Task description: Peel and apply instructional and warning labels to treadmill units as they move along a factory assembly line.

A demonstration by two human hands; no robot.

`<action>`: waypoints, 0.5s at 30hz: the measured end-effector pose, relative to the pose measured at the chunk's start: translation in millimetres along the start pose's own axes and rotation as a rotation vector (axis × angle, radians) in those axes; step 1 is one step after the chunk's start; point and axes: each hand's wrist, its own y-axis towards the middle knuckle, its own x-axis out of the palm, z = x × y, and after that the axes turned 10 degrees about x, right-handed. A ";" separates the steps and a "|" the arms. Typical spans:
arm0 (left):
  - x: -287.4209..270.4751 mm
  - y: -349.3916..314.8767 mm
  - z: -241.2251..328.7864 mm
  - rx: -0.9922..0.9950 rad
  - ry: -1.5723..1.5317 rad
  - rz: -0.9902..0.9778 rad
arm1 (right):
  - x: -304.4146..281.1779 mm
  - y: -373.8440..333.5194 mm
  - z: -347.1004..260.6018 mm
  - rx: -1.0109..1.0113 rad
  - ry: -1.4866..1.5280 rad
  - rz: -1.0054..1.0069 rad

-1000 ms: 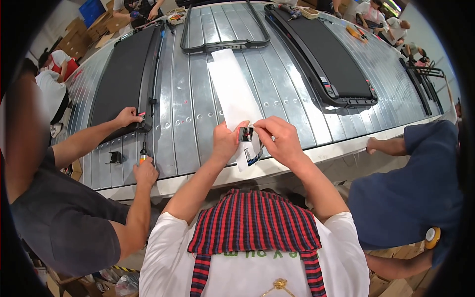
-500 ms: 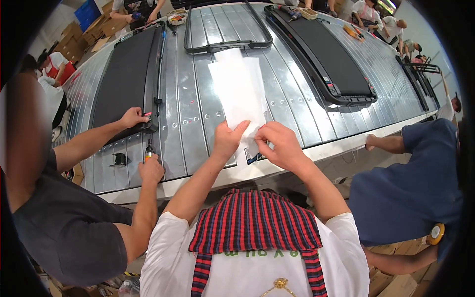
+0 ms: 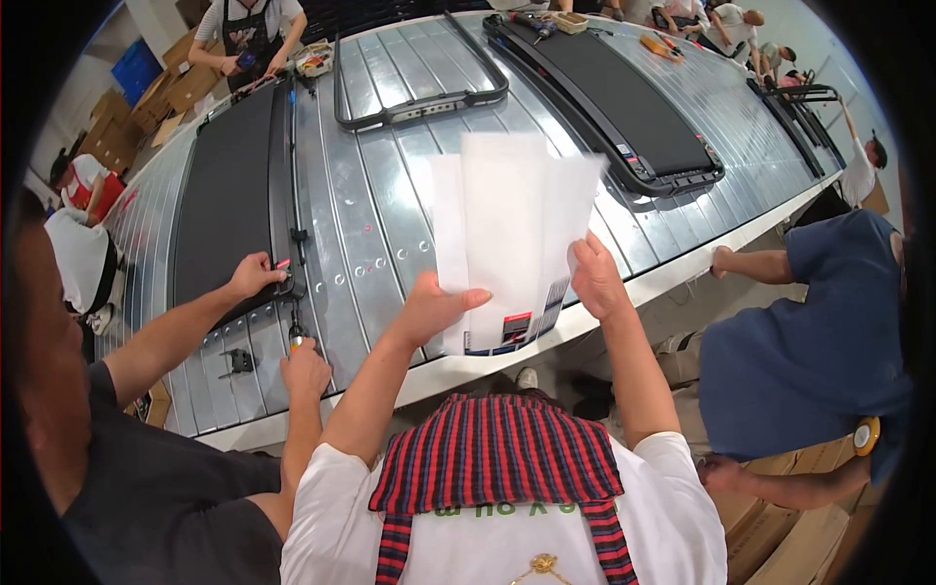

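Observation:
Both my hands hold a fanned bunch of white paper sheets (image 3: 504, 214) over the near edge of the metal table. The sheets carry red, black and blue print and a barcode near their lower end. My left hand (image 3: 441, 307) grips them at the left, its thumb lying across the front. My right hand (image 3: 597, 280) pinches the right-hand sheet at its side edge. The sheets are spread apart at the top; what lies behind them is hidden.
A black treadmill deck (image 3: 226, 195) lies left, where a co-worker's hands (image 3: 307, 369) work with a yellow-handled tool. Another black deck (image 3: 624, 107) lies right, and a black tube frame (image 3: 419, 109) lies at the far middle. A person in blue (image 3: 799, 341) stands close on my right.
My hands have moved apart, the right one going right and up. The sheets, earlier bunched narrowly, are now fanned wide with their printed lower ends showing. The view has shifted slightly.

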 end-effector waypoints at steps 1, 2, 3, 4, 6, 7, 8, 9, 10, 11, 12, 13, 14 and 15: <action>0.5 2.3 -1.1 -0.021 0.048 0.005 | 1.3 2.1 -2.9 0.002 0.131 -0.083; 1.3 4.3 -2.7 -0.026 0.080 0.007 | 1.2 2.7 -7.4 -0.009 0.146 -0.117; 2.1 6.1 -4.1 -0.038 0.100 0.019 | 2.1 5.4 -12.5 -0.009 0.143 -0.133; 3.4 7.9 -6.0 -0.047 0.126 0.056 | 2.5 8.1 -17.1 -0.070 0.060 -0.125; 6.0 13.1 -8.4 -0.041 0.161 0.095 | 4.5 15.2 -25.6 -0.165 0.009 -0.116; 7.3 16.3 -9.5 -0.039 0.181 0.109 | 4.8 18.6 -28.7 -0.156 0.011 -0.119; 8.3 19.3 -10.7 -0.054 0.179 0.122 | 4.8 21.9 -31.3 -0.179 -0.001 -0.104; 10.0 22.2 -11.9 -0.047 0.162 0.123 | 4.0 25.3 -34.0 -0.210 -0.010 -0.085; 12.1 25.1 -13.4 -0.063 0.188 0.143 | 3.5 29.7 -36.3 -0.207 0.007 -0.067; 14.2 27.4 -15.3 -0.071 0.167 0.165 | 2.2 33.0 -38.6 -0.218 0.014 -0.096; 16.7 30.2 -16.9 -0.079 0.133 0.187 | 0.1 37.2 -41.8 -0.212 0.007 -0.104; 19.7 32.2 -19.0 -0.074 0.148 0.196 | -2.3 41.2 -44.8 -0.195 -0.004 -0.086; 23.2 34.6 -21.0 -0.089 0.158 0.230 | -4.7 44.8 -47.7 -0.209 -0.001 -0.121; 26.5 37.3 -22.9 -0.086 0.145 0.248 | -6.9 47.9 -49.8 -0.194 0.005 -0.129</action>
